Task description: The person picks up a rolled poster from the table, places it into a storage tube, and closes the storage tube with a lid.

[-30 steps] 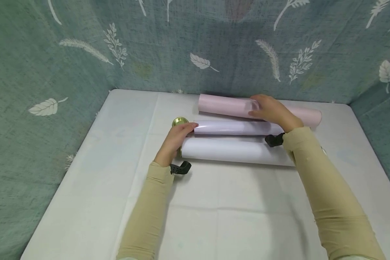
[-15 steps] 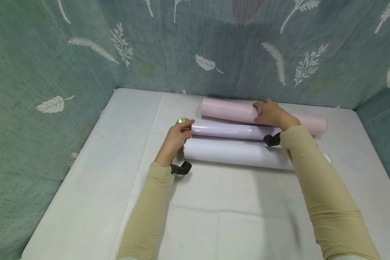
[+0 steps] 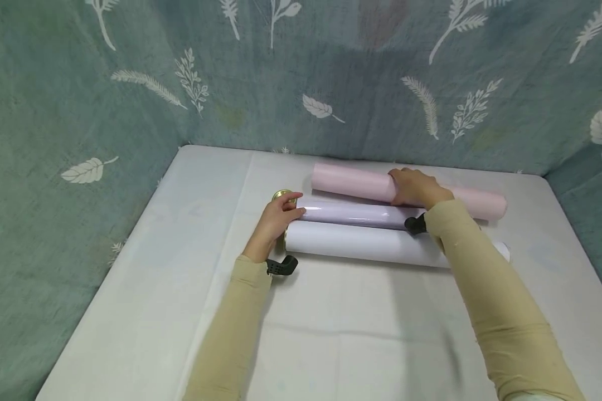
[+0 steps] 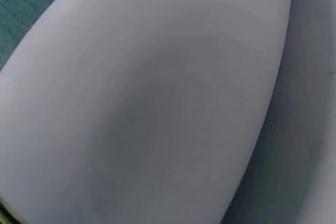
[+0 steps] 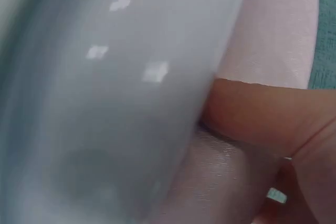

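Observation:
Three long rolls lie side by side on the white-covered table [image 3: 331,362]. The pink roll [image 3: 351,182] is farthest back, the glossy lilac roll [image 3: 351,213] lies in the middle and the white roll [image 3: 351,243] is nearest. My left hand [image 3: 272,220] pinches the lilac roll's left end, its thumb on the near side. A gold round cap [image 3: 281,194] shows just behind those fingers. My right hand [image 3: 413,186] grips the pink roll near its middle. In the right wrist view, the thumb [image 5: 252,111] lies against the pink roll beside the lilac one.
Green leaf-patterned cloth [image 3: 261,100] rises behind the table and at both sides. A gold rim [image 4: 8,213] edges the white roll's left end. Black wrist cameras [image 3: 282,265] hang under both wrists, and the right one overlaps the rolls.
The pink roll has come slightly closer to the lilac roll with my right hand on it. My left thumb has come into view on the lilac roll's end. The head view has shifted slightly.

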Demonstrator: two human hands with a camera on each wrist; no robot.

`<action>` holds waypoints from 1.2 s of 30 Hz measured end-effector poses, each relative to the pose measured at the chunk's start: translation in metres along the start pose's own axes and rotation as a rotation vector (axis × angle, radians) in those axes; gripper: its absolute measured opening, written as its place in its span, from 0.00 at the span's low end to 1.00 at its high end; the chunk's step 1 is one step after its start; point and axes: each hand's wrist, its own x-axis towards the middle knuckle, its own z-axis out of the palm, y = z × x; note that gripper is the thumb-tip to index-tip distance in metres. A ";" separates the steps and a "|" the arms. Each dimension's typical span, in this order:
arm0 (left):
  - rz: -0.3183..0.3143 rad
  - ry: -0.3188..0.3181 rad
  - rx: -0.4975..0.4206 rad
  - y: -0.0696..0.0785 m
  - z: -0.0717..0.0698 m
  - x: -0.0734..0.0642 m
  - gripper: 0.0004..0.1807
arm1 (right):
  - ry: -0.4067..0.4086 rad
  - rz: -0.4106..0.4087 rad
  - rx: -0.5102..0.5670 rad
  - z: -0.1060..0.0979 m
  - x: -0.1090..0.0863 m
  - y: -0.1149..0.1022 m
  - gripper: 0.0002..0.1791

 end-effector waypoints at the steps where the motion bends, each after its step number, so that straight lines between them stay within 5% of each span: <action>1: 0.004 0.000 0.008 -0.001 0.000 -0.001 0.21 | 0.012 -0.003 -0.005 0.001 0.000 0.001 0.39; 6: 0.059 -0.018 0.076 -0.003 -0.002 -0.002 0.21 | 0.079 -0.032 -0.022 -0.005 -0.010 0.003 0.44; 13: 0.051 -0.056 0.166 -0.001 -0.009 -0.003 0.30 | 0.165 -0.115 -0.006 -0.010 -0.034 0.006 0.45; 22: 0.059 0.061 -0.023 0.003 -0.015 -0.002 0.31 | 0.321 -0.180 0.095 -0.005 -0.068 -0.005 0.43; 36: 0.047 0.013 0.010 -0.008 -0.028 -0.003 0.26 | 0.646 -0.195 0.230 0.053 -0.088 -0.016 0.43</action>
